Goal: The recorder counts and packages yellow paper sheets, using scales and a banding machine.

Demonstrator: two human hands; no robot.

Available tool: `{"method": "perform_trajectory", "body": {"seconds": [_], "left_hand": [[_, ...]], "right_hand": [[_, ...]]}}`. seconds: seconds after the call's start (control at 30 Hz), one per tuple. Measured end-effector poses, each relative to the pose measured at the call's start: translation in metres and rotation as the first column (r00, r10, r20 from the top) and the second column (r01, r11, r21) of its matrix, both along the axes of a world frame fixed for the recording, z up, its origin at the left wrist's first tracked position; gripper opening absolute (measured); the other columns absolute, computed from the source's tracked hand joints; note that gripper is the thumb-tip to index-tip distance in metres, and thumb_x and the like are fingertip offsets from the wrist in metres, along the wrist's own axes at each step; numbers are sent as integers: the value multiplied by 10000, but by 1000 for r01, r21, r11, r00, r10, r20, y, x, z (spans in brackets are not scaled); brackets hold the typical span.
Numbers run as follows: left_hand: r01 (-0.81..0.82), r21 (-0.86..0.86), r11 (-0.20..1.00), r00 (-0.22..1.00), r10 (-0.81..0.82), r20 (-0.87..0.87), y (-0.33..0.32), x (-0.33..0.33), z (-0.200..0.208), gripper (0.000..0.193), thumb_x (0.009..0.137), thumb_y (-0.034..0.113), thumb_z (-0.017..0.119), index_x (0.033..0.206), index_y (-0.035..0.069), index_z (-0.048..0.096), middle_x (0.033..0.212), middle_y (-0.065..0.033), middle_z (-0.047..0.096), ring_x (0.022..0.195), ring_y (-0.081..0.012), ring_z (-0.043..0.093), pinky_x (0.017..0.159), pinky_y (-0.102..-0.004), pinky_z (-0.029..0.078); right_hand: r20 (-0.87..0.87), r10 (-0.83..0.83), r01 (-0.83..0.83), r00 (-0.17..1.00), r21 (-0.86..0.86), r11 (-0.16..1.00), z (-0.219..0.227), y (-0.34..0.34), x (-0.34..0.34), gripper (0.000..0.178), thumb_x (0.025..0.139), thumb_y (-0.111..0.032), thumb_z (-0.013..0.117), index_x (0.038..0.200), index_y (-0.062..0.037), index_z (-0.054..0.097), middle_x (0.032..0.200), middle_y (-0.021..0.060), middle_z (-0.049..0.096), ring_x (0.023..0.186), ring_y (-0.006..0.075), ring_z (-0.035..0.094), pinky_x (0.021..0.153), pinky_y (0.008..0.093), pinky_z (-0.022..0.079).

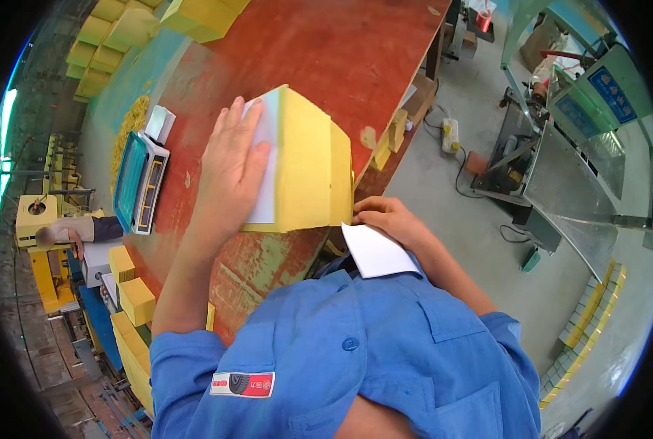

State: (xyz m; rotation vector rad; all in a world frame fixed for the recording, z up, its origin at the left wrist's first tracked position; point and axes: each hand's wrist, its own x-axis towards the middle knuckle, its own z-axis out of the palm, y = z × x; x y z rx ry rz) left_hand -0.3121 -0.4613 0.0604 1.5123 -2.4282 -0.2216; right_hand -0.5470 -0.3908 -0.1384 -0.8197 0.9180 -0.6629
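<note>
On the red worktable in front of me stands a large yellow block-like bundle (304, 164), its kind not clear. A white sheet (265, 197) lies against its left face. My left hand (233, 161) presses flat on that sheet, fingers stretched out. At the bundle's near right corner is my right hand (391, 222), its fingers curled and closed. A second piece of white paper (377, 252) hangs from that hand, in front of my blue shirt. The fingertips by the corner are partly hidden.
The red table (319, 44) carries a teal-and-white tray-like device (142, 183) at left. Yellow blocks (107, 44) are stacked far left, with more (136, 300) near left. A metal machine (575, 161) and a power strip (451, 135) are at right. Another person (77, 230) stands far left.
</note>
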Motion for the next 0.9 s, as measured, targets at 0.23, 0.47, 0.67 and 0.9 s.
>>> {"method": "perform_trajectory", "body": {"seconds": [0.23, 0.47, 0.67, 0.9], "left_hand": [[-55, 102, 993, 949, 84, -303, 4, 45, -8, 529, 989, 190, 412, 1480, 1, 347, 1549, -175, 325, 1450, -315, 274, 1183, -394, 193], [-109, 381, 918, 170, 394, -903, 86, 214, -176, 454, 1015, 283, 462, 1372, 3, 473, 1275, -103, 593, 1138, -217, 590, 976, -335, 482], [137, 440, 888, -300, 460, -836, 77, 152, -174, 420, 1047, 289, 409, 1370, 27, 469, 1289, -82, 570, 1136, -204, 573, 999, -353, 476], [189, 434, 881, -431, 472, -769, 77, 164, -184, 453, 1056, 326, 393, 1400, 35, 442, 1313, -82, 555, 1184, -201, 548, 1017, -345, 468]], "right_hand": [[129, 53, -58, 990, 35, 998, 10, -13, 8, 182, 882, -107, 641, 1033, -9, 664, 898, 35, 684, 758, 84, 622, 662, 241, 499], [105, 144, -137, 984, -67, 988, 62, -52, 41, 138, 881, -150, 661, 922, -20, 640, 844, 25, 657, 750, 71, 597, 668, 257, 494], [-197, 146, -201, 969, -301, 932, 72, -85, 37, 189, 960, -194, 565, 943, -14, 617, 808, 7, 616, 729, 70, 555, 648, 249, 462], [-418, 229, -374, 879, -305, 876, 70, -106, 40, 278, 989, -229, 513, 896, -1, 641, 722, 14, 602, 662, 75, 539, 600, 257, 438]]}}
